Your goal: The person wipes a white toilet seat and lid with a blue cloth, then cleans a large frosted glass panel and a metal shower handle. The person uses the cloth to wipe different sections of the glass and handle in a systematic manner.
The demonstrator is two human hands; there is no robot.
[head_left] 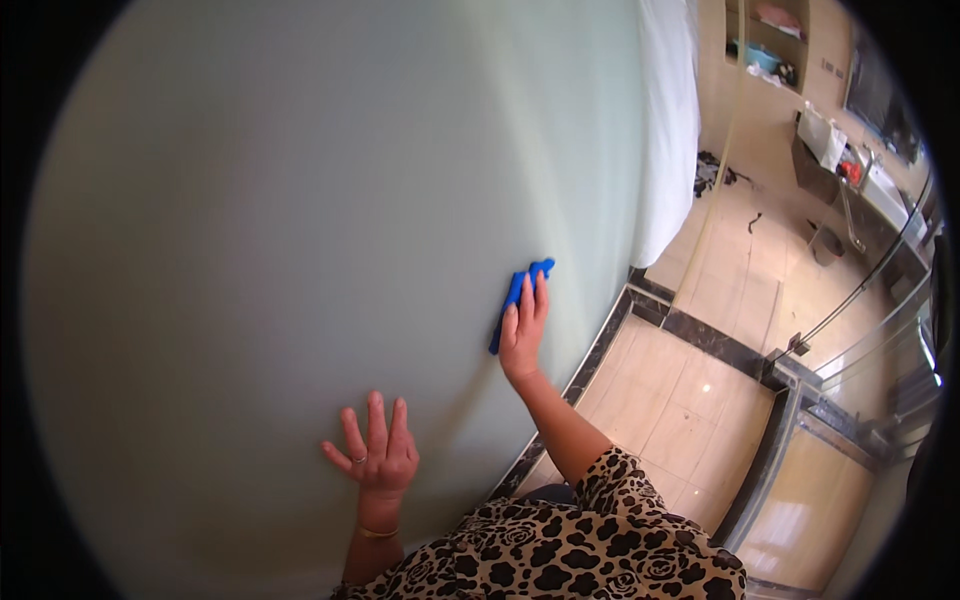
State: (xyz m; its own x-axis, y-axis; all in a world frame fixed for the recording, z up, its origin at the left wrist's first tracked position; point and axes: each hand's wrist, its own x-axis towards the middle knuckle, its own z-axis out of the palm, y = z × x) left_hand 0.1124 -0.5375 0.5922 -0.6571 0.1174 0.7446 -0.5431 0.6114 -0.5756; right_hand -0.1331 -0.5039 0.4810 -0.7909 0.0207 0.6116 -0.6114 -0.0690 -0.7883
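While I lean close, a pale grey-green wall [300, 220] fills most of the frame from upper left to centre. Tiled floor [700, 400] w/ dark border strips takes the lower right, and a white curtain [668, 120] hangs at top centre-right. Glass partition w/ metal rail [860, 290] runs along the right edge; a counter [880, 190] w/ small items sits upper right, too small to make out. My leopard-print sleeve [600, 540] comes in at the bottom. My left hand [375, 455] is flat on the wall, lower centre, fingers spread wide, holding nothing; ring and thin bracelet on it. My right hand [522, 335], approx. mid-frame, presses a blue cloth [518, 295] against the wall, fingers laid flat over it, cloth poking out above the fingertips.
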